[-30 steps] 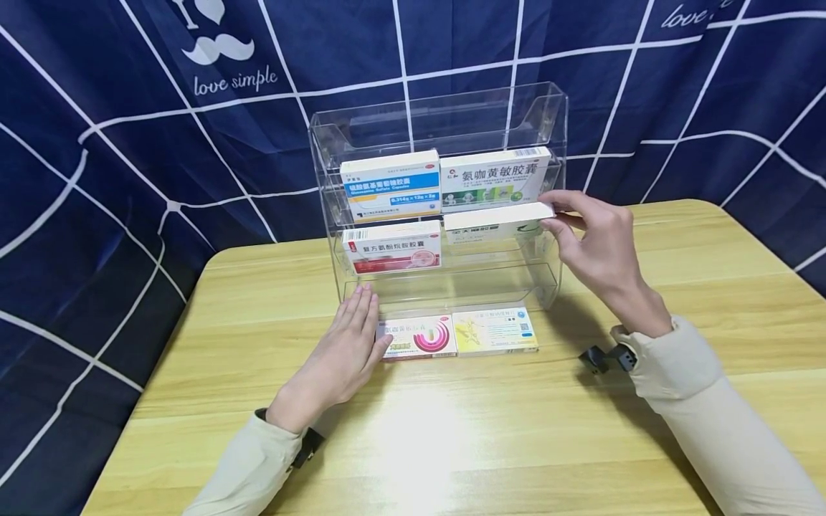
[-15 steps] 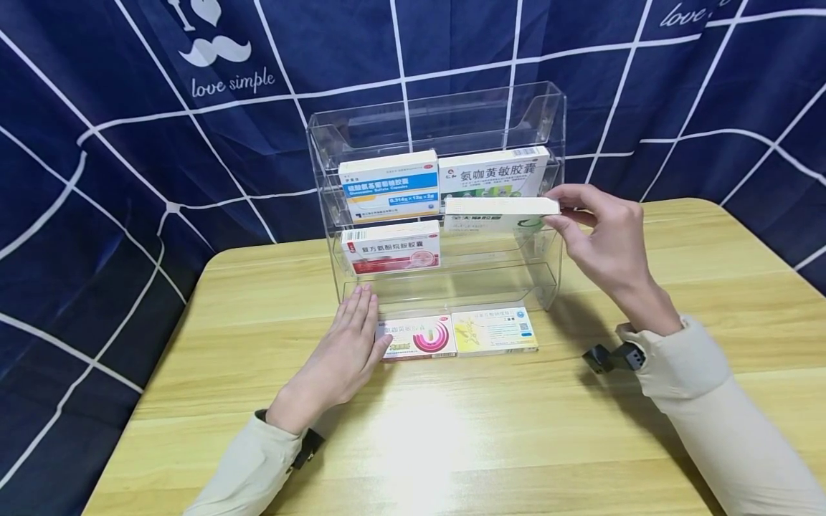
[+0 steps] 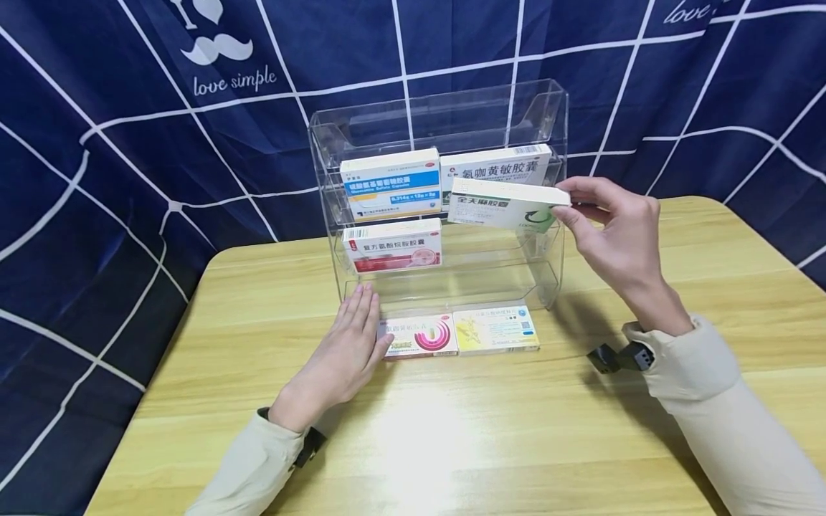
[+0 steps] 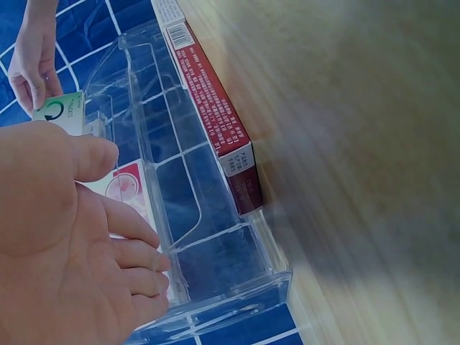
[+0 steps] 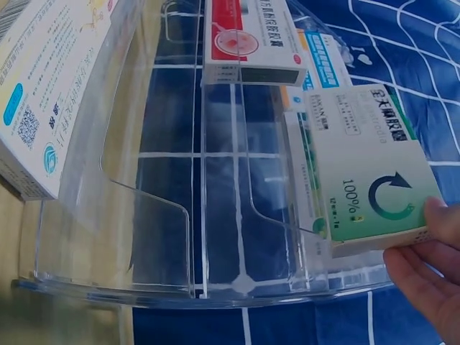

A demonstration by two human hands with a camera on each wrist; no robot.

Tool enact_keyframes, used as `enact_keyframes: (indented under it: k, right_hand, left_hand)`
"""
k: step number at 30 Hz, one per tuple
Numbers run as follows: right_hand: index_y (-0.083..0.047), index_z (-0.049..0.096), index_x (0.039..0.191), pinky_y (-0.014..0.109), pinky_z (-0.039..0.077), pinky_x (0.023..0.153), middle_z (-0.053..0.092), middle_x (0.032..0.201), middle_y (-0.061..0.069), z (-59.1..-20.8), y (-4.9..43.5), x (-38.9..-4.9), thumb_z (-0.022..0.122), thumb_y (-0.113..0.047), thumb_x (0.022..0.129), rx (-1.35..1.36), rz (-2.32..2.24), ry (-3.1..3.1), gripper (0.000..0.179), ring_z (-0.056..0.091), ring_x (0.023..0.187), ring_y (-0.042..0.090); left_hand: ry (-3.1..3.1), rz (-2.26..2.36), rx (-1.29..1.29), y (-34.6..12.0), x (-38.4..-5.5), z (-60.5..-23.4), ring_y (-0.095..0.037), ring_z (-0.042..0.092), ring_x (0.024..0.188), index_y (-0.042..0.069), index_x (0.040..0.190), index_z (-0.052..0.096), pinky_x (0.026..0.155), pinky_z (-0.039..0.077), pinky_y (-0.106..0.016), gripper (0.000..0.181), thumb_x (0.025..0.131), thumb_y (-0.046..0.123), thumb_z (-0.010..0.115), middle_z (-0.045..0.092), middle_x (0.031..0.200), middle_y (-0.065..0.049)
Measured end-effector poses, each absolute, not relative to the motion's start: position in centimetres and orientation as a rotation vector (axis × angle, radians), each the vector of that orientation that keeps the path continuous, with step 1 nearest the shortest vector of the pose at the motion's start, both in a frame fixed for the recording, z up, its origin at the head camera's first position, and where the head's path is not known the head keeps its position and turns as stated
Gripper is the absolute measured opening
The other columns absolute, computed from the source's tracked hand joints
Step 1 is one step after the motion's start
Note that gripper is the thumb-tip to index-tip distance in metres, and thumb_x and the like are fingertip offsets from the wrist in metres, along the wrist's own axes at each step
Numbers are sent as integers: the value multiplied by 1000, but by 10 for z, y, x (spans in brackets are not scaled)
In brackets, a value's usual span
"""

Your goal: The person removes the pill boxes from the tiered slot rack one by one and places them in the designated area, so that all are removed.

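In the head view my right hand (image 3: 609, 229) pinches the right end of a white and green medicine box (image 3: 506, 206) between thumb and fingers. That box tilts slightly in front of the clear acrylic display rack (image 3: 452, 287), partly covering a white medicine box with green pictures (image 3: 497, 168). My left hand (image 3: 338, 351) lies with straight fingers by the rack's lower left corner, its thumb at the edge of a pink and white medicine box (image 3: 419, 335). Seen from the left wrist, the palm (image 4: 65, 244) holds nothing.
A blue and white box (image 3: 391, 188) stands on the rack's upper left, with a red and white box (image 3: 393, 247) below it. A yellow and white box (image 3: 495, 330) lies beside the pink one at the rack's front. A blue checked curtain (image 3: 452, 43) hangs behind the wooden table (image 3: 503, 437).
The white and green box has risen from the rack's lower right section, and its front now faces the head camera more. My left hand stays in place.
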State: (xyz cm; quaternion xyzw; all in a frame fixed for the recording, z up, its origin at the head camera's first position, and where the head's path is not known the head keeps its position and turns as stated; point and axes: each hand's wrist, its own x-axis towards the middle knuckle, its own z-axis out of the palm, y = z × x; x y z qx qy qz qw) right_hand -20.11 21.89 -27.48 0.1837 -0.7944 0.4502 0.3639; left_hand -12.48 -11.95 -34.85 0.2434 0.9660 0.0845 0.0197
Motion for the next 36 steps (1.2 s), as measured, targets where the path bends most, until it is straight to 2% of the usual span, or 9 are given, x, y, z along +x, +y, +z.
enact_keyframes:
  k: [2, 8, 17, 24, 36]
  right_hand:
    - [10, 71, 98, 12, 53, 77, 72, 89, 4, -274, 219, -200, 74, 17, 73, 474, 1155, -2051, 26, 64, 86, -6]
    - [8, 71, 98, 12, 53, 76, 72, 88, 11, -273, 217, -199, 75, 15, 74, 479, 1146, -2070, 25, 64, 85, -6]
    - [9, 71, 98, 12, 52, 77, 69, 88, -5, -273, 218, -200, 73, 16, 74, 504, 1147, -2067, 25, 63, 86, -6]
    - [8, 71, 98, 12, 53, 77, 71, 88, 5, -273, 218, -201, 73, 15, 75, 504, 1124, -2075, 24, 63, 85, -7]
    - [7, 71, 98, 10, 52, 76, 67, 87, -10, -273, 219, -198, 74, 13, 75, 487, 1141, -2084, 24, 63, 84, -7]
  left_hand:
    - [2997, 260, 756, -119, -125, -348, -35, 1, 146, -11, 148, 18, 118, 6, -45, 63, 106, 34, 29, 6, 157, -26]
    - [3002, 246, 776, -119, -126, -348, -38, 3, 146, -12, 147, 19, 119, 7, -47, 63, 106, 33, 30, 8, 157, -28]
    - [3010, 224, 776, -119, -126, -349, -38, 1, 146, -13, 147, 20, 119, 7, -47, 63, 105, 33, 33, 8, 157, -28]
    - [3008, 220, 777, -118, -127, -349, -38, 0, 146, -13, 147, 20, 119, 7, -47, 63, 105, 32, 34, 8, 156, -29]
    - [3007, 220, 755, -118, -125, -349, -37, 1, 146, -12, 147, 20, 118, 7, -46, 64, 104, 33, 37, 7, 157, -28]
